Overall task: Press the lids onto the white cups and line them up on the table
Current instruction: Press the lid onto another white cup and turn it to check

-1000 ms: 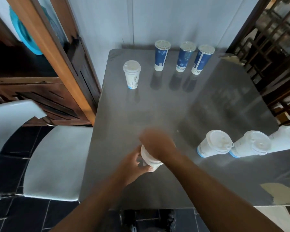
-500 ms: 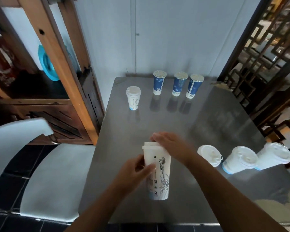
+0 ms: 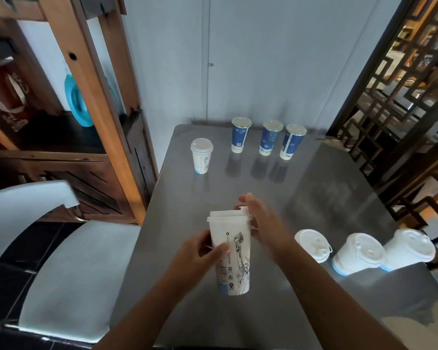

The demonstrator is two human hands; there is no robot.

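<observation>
1. Head view, far left of the table: 1 lidded white cup stood upright near the far-left edge, with 3 blue cups in a row just right of it. That was where my line had to go.
2. My left hand was wrapped around the side of the white cup in hand, thumb pressing its printed wall, holding it upright above the near table.
3. On its rim sat the lid, and it looked tilted, 1 edge riding higher. I judged that pressing off-centre could pop it loose or crush the thin wall under my thumb.
4. My right hand was curved against the cup's right rim, fingers loosely spread; I could not tell whether they gripped the lid's tab.
5. Further right, 3 lidded white cups lay tipped on their sides, close together; a careless forearm sweep could roll them off the edge.
6. Against the frame 0.5 s before, the cup looked scarcely shifted, and my right fingers had slid from the lid's top towards its right side.
</observation>
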